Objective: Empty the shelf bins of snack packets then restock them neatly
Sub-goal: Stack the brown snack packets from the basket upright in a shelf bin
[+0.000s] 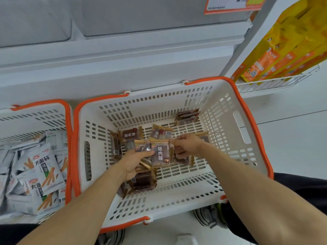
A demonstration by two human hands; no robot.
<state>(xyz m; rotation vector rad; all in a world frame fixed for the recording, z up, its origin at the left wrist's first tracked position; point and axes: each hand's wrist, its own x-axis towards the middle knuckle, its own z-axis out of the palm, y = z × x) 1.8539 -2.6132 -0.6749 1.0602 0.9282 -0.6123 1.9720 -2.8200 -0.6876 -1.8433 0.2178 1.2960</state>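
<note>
Inside the white basket (228,110), the left hand (134,162) grips a stack of pork jerky packets (160,153), light, slick, crinkly, best pinched at edges, where the right hand (188,144) pinches.

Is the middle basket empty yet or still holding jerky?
Not empty: jerky packets still lie loose on the basket floor; the left hand holds several.
</note>
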